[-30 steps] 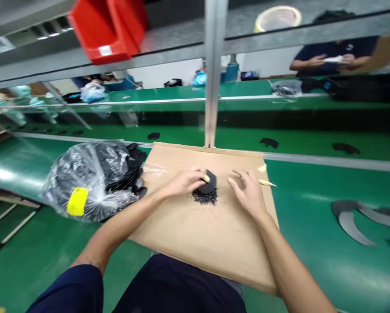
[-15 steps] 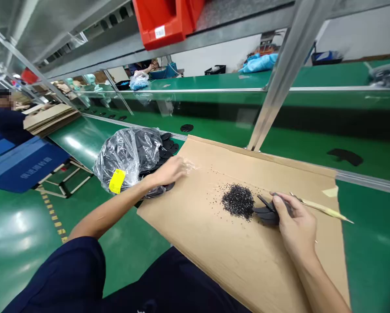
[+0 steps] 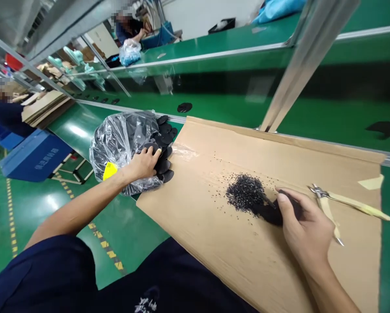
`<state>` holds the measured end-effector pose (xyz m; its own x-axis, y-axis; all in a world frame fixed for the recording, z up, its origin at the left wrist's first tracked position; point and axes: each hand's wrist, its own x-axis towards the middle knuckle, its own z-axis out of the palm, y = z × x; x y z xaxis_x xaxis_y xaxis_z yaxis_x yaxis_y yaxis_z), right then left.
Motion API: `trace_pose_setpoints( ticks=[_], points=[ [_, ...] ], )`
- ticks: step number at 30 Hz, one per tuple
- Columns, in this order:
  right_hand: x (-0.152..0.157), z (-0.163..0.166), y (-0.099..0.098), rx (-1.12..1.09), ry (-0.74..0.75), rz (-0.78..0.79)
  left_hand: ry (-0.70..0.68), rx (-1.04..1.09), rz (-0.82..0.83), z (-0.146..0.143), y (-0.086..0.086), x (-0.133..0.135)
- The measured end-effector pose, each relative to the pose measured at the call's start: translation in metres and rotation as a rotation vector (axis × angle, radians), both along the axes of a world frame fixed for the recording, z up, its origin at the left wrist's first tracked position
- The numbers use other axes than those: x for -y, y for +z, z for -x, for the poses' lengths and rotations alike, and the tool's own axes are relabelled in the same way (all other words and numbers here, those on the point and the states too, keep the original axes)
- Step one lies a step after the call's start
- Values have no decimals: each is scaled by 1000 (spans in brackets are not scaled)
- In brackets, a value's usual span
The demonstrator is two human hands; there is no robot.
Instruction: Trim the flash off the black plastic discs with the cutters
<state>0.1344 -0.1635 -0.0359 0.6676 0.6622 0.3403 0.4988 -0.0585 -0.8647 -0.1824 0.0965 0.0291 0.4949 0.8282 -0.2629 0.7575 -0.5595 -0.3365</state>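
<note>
My left hand (image 3: 144,163) reaches over the mouth of a clear plastic bag (image 3: 112,134). Its fingers are apart and touch flat, rounded black pieces (image 3: 164,138) that spill from the bag. In my right hand (image 3: 307,221), thumb and fingers close around black flat pieces (image 3: 273,213), partly hidden by the hand. These sit at the right side of a pile of tiny black bits (image 3: 243,192) on brown cardboard (image 3: 195,217). Just right of that hand lie small nippers (image 3: 325,193) with pale yellow handles.
A metal post (image 3: 299,74) rises behind the cardboard. Beyond the rail, a black piece (image 3: 184,107) lies on green surface. A blue box (image 3: 35,154) and stacked boards (image 3: 47,108) stand at left, near a co-worker (image 3: 6,115). Another person (image 3: 130,30) sits at the back.
My left hand has moved left from the cardboard's edge onto the black pieces at the bag. The right hand still holds its pieces by the pile. The view has shifted, showing the nippers more fully.
</note>
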Motion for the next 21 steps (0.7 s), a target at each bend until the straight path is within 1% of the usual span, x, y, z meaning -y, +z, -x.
trace_pose_setpoints(
  ticks=[2, 5, 11, 17, 21],
  points=[
    [0, 1, 0, 27, -10, -2, 32, -53, -28, -10, 1, -1],
    [1, 3, 3, 50, 6, -3, 41, -118, -54, -22, 4, 1],
    [3, 7, 6, 73, 37, 5, 12, -158, -84, -31, 10, 13],
    [3, 9, 4, 56, 59, 16, 13, -131, -108, -40, 14, 23],
    [1, 9, 5, 66, 65, 13, -41, -48, -107, -59, 12, 30]
  ],
)
